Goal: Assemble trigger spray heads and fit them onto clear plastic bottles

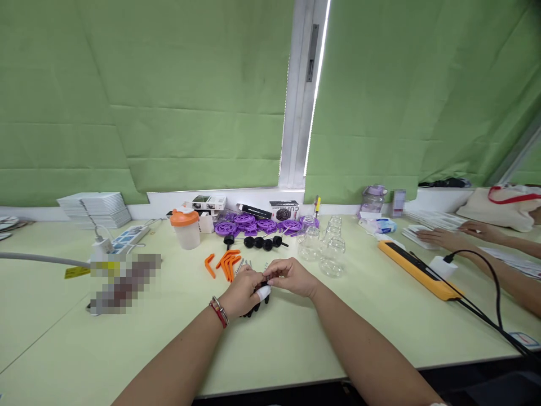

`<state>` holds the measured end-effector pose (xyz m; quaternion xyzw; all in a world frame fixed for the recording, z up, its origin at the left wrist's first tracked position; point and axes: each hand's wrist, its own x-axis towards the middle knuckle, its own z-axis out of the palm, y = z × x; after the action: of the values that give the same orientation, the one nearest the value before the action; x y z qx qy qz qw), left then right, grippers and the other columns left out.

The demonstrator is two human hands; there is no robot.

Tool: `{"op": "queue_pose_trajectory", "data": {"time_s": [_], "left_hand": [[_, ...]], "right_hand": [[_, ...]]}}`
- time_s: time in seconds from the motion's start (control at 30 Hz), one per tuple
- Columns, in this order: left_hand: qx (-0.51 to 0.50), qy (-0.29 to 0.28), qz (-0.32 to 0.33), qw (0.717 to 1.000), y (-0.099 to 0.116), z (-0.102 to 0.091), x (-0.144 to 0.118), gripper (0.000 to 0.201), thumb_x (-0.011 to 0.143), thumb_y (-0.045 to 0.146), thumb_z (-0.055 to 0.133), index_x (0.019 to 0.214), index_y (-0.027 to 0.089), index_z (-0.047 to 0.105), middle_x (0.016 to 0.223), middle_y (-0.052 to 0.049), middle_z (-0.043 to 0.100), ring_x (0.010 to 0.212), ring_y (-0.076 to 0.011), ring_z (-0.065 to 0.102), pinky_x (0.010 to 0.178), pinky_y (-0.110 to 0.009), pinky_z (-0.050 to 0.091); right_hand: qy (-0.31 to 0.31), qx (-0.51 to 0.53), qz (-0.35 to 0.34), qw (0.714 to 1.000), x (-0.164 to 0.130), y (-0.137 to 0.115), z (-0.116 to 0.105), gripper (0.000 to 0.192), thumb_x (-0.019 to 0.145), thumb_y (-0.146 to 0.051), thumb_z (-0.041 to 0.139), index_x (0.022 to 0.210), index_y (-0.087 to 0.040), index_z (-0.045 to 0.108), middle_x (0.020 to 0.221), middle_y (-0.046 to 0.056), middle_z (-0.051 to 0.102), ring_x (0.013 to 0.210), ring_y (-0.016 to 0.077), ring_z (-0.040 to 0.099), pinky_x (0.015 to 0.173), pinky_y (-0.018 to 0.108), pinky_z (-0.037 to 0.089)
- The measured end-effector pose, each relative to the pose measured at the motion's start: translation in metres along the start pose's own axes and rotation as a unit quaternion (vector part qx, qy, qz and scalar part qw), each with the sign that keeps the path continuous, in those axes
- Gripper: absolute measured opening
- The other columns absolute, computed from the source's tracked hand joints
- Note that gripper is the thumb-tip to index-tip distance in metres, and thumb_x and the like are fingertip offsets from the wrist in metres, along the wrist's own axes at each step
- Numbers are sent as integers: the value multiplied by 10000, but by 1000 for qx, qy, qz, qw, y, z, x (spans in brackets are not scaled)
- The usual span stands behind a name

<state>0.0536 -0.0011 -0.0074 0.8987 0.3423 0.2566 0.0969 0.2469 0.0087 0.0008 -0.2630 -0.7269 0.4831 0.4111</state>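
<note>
My left hand (242,290), a white wrap on its thumb, and my right hand (292,276) meet low over the table. Both sets of fingers pinch a small black part (265,283), mostly hidden by them. Black peg-like pieces (256,308) show under and beside my left hand. Just beyond lie several orange angled pieces (228,264), with metal screws (240,265) close to my left fingers. Farther back are round black pieces (267,244) in a row, a black knob-like piece (229,241) and a heap of purple wheel-shaped parts (245,223).
Several clear glass cups (332,256) stand right of centre. An orange-lidded shaker (186,230) is at the back left. On the right are a yellow power strip (416,268) with a black cable (497,293) and another person's hands (439,239) on white stacks. Small boxes (285,210) line the wall.
</note>
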Motion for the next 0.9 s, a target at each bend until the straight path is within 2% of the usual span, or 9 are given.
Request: {"op": "queue_pose_trajectory", "data": {"time_s": [0.4, 0.9], "left_hand": [[4, -13, 5, 1000, 0, 0, 0, 237, 869, 311, 476, 670, 184, 465, 609, 21, 496, 635, -133, 430, 739, -306, 354], [-6, -18, 12, 1000, 2, -2, 2, 267, 890, 333, 455, 679, 179, 510, 608, 18, 522, 611, -122, 431, 731, -319, 350]], "right_hand": [[-5, 41, 22, 999, 0, 7, -6, 266, 573, -319, 817, 809, -208, 763, 797, 50, 670, 742, 155, 620, 713, 305, 502], [-19, 45, 49, 998, 0, 5, -6, 243, 530, -321, 837, 727, -201, 763, 754, 25, 631, 689, 121, 578, 677, 278, 492]]}}
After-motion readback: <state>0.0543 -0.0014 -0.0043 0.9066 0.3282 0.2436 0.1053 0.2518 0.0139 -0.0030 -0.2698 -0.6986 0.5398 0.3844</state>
